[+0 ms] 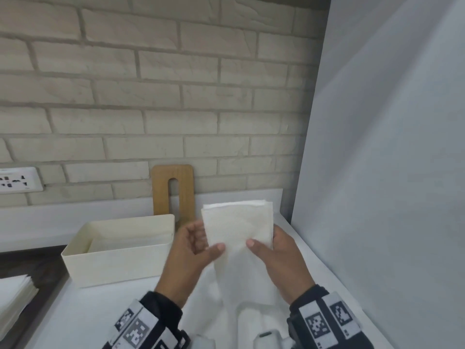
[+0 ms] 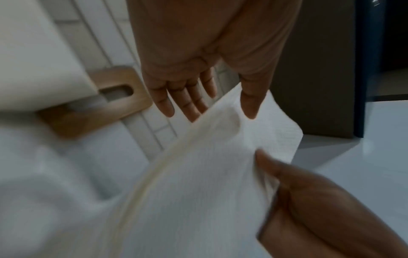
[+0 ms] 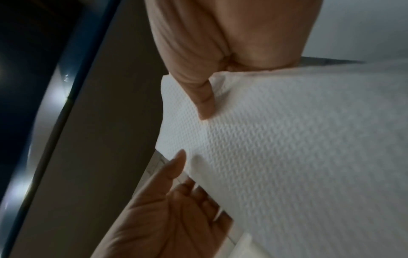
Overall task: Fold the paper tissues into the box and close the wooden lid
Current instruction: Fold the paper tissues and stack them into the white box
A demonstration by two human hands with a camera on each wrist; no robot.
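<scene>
Both hands hold a folded white paper tissue [image 1: 237,225] upright in the air, above the white counter. My left hand [image 1: 211,244] pinches its left edge, thumb in front and fingers behind, and my right hand [image 1: 261,241] pinches the right edge the same way. In the left wrist view the left thumb [image 2: 249,104] lies on the tissue [image 2: 209,165]. In the right wrist view the right thumb [image 3: 205,103] presses the embossed tissue [image 3: 287,148]. The cream box [image 1: 118,263] stands open to the left. The slotted wooden lid [image 1: 173,192] leans upright against the brick wall behind it.
A stack of white tissues [image 1: 12,298] lies at the lower left on a dark surface. A wall socket [image 1: 20,180] is at the left. A tall white panel [image 1: 390,172] closes off the right side. White rounded objects [image 1: 254,326] sit near the front edge.
</scene>
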